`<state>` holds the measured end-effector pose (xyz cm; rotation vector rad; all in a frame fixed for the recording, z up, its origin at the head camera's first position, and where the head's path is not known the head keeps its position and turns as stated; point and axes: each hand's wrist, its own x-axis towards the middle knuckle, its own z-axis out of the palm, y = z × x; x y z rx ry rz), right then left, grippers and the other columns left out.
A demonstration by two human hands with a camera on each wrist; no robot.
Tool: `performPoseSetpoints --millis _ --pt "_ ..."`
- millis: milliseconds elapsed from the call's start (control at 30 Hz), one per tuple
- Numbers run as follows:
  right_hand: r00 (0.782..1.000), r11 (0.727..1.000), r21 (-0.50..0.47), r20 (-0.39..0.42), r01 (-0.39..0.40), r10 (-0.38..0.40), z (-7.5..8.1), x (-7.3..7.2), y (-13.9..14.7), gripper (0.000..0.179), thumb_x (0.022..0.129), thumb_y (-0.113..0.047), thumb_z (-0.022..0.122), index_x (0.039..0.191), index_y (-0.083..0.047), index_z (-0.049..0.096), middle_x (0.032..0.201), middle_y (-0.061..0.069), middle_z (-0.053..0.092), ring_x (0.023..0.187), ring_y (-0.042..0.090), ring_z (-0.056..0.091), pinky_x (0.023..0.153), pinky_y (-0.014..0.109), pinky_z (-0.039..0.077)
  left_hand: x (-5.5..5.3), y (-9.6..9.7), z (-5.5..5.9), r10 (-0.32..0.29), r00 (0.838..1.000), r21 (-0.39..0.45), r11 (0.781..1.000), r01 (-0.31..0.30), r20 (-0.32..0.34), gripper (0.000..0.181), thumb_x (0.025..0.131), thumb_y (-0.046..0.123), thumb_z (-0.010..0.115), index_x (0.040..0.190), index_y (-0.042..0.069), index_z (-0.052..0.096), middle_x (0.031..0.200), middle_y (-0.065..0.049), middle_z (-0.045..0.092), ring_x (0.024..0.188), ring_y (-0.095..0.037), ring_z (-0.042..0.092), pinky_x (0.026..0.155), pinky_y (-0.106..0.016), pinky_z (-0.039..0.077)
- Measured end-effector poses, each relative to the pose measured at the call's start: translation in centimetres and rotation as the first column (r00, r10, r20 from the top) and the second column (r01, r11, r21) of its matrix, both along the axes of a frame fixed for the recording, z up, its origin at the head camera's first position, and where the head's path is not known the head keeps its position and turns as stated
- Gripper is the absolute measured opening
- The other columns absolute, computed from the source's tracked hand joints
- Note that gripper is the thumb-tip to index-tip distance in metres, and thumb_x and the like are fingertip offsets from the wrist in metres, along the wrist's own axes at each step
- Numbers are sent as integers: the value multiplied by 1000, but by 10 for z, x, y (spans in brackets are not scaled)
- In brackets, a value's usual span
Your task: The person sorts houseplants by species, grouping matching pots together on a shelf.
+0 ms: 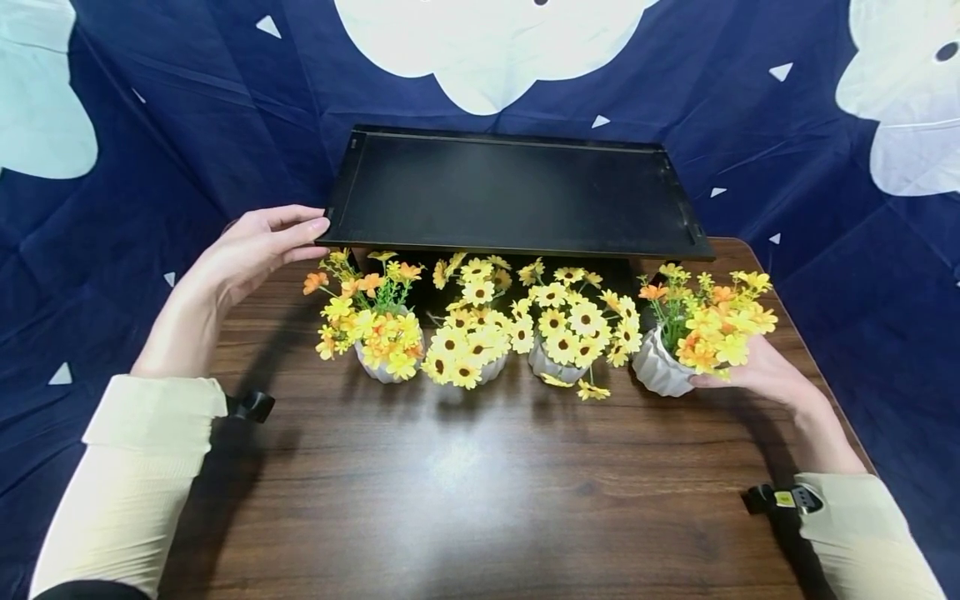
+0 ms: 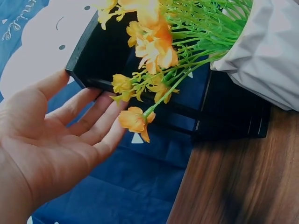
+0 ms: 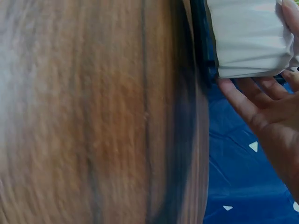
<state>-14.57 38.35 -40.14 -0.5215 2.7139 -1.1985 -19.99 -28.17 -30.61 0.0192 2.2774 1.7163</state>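
My left hand (image 1: pixel 258 246) pinches the front left corner of a black raised shelf (image 1: pixel 502 196), with the thumb above the edge and the fingers beneath; the left wrist view shows the same grip on the shelf's edge (image 2: pixel 77 70). At the right, my right hand (image 1: pixel 765 371) holds a white ribbed flowerpot (image 1: pixel 660 367) of yellow and orange flowers, tilted a little. In the right wrist view the fingers curl around that pot (image 3: pixel 252 39). Nearest the left hand is another pot (image 1: pixel 382 362) of yellow-orange flowers.
Two pots of yellow daisy-like flowers, a left one (image 1: pixel 465 342) and a right one (image 1: pixel 562 333), stand between the outer pots before the shelf. Everything rests on a brown wooden table (image 1: pixel 465 500). A dark blue cloth (image 1: pixel 225 100) with white shapes hangs behind and around.
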Motion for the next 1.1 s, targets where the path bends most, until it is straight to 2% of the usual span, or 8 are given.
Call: performPoseSetpoints --millis 333,433,567,667,833,900,1033,1100 --pt "998 997 -59 -43 47 -49 19 10 19 102 65 13 86 150 -24 43 133 -28 55 118 -14 50 95 2 37 0 0 -5 36 999 133 991 -33 -18 57 102 20 66 148 -2 42 125 11 60 106 6 66 95 -14 54" --pt "997 993 -104 -44 55 -60 28 12 23 105 62 22 83 148 -25 45 131 -27 58 116 -13 54 94 3 40 1 1 -7 47 998 177 983 -41 -28 45 101 19 67 140 3 50 120 12 63 106 4 65 93 -15 55" --pt "999 981 -195 -37 24 -31 44 10 27 103 59 31 78 144 -22 50 126 -21 66 111 -9 61 92 4 45 3 0 -11 63 997 247 968 -52 -38 25 100 17 67 124 13 62 116 11 67 103 1 67 92 -15 56" --pt "999 951 -308 -37 -43 33 53 6 28 101 57 35 75 141 -17 54 124 -16 69 110 -5 63 92 5 47 3 -1 -13 67 997 300 953 -50 -46 17 100 14 67 117 15 68 111 9 73 100 -1 70 91 -15 56" --pt "983 864 -471 -57 -179 173 63 -2 28 94 57 41 70 135 -9 60 122 -10 72 109 -1 67 91 7 51 3 0 -15 68 996 343 938 -44 -57 15 101 13 66 115 13 69 109 6 75 99 -3 72 90 -15 56" --pt "975 836 -505 -56 -215 217 68 -4 27 91 58 42 68 135 -6 60 122 -8 73 110 1 69 91 9 53 4 1 -15 72 996 339 939 -50 -54 15 101 15 66 115 13 69 109 6 74 99 -3 72 90 -14 55" --pt "961 812 -521 -69 -262 266 78 -9 24 87 60 43 67 133 -3 62 120 -6 74 107 3 70 90 11 55 4 1 -16 76 996 329 943 -56 -49 16 101 16 67 116 14 68 110 7 73 99 -3 71 90 -14 55" --pt "952 791 -542 -67 -285 297 84 -12 22 85 61 42 67 134 -2 61 120 -5 74 108 4 70 90 12 55 4 2 -17 75 996 332 942 -53 -51 16 101 16 67 116 14 69 110 7 73 99 -3 71 90 -14 55"
